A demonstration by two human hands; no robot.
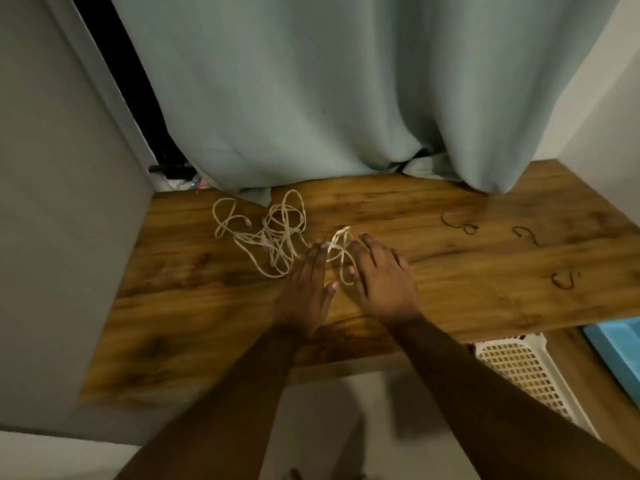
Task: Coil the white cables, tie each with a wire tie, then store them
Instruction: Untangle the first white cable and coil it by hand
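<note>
Your left hand [304, 282] and right hand [381, 271], fingers straight, frame one small loop; the tangled white cables [270, 233] sprawl up-left on the worktop [450, 271], nearer your left.

Both bare forearms reach forward over the bench [194, 341], close together and nearly parallel. The left hand [306, 289] lies palm down with straight fingers pointing away from the body, its thumb spread out to the right. The right hand [382, 277], just beside it, is also palm down; its fingers stretch forward and its thumb angles in toward the left hand. A cable [341, 252] loop lies between them, touching both hands' fingertips.
</note>
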